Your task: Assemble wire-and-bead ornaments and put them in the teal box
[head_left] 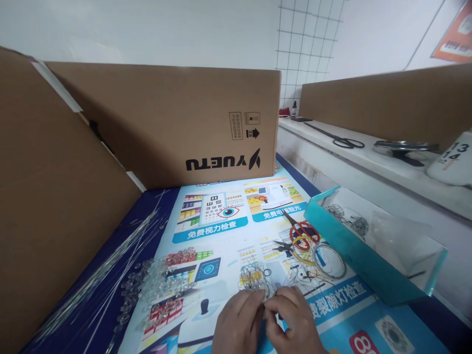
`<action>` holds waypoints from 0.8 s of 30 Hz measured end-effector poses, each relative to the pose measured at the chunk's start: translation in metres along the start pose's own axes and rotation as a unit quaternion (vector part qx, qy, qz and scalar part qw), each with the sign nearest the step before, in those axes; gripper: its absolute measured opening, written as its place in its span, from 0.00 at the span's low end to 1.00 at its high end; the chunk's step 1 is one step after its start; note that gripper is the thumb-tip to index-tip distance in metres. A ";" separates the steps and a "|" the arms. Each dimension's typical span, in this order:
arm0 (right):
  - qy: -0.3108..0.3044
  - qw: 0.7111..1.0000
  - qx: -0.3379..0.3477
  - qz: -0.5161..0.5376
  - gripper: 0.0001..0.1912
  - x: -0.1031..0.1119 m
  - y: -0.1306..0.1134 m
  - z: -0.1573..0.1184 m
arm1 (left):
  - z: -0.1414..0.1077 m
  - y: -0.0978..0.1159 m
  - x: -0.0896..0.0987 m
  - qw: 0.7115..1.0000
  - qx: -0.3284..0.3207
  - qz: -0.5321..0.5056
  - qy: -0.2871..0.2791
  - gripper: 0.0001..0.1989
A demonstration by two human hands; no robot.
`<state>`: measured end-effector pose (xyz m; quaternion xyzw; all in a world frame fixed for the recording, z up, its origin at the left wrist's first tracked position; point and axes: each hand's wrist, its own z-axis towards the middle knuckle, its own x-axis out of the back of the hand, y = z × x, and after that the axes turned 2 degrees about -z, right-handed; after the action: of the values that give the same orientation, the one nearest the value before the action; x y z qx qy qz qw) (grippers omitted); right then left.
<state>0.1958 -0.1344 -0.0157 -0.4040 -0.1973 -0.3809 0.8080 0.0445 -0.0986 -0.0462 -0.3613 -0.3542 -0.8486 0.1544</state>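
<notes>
Grip: your left hand (238,322) and right hand (293,317) are side by side, the fingertips of each pinched together on the wire piece (253,275); which strand each one holds is too small to tell.
Wire piece: it is at your fingertips, its tangled loops standing just beyond them.
Handling: I judge it very light and springy, easy to bend out of form; take it by the near edge, with the finger pads, and do not press the loops.
Clear beads (158,280): left of your grip, in a loose pile; probably slippery and quick to roll.
Red-handled scissors (298,227): beyond your grip, to the right.
Turquoise box (354,263): further right of your grip, with wire forms inside.
</notes>
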 end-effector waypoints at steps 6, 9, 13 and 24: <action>0.013 0.999 0.034 -0.033 0.08 0.007 0.001 -0.001 | 0.000 0.001 -0.004 0.996 -0.042 0.061 0.049 0.16; -0.003 1.000 0.025 -0.015 0.07 0.012 0.003 -0.004 | -0.001 0.001 -0.005 0.996 -0.034 0.064 0.053 0.16; -0.136 0.981 -0.091 0.103 0.08 0.020 0.001 0.000 | -0.001 -0.003 -0.003 0.995 -0.062 0.071 0.040 0.15; -0.180 0.921 -0.247 0.241 0.05 0.020 -0.002 0.010 | 0.006 0.003 0.017 0.992 -0.122 -0.031 0.026 0.16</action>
<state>0.2067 -0.1368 0.0038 -0.6879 -0.1359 -0.1324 0.7005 0.0379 -0.0967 -0.0293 -0.3441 -0.2551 -0.8990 0.0915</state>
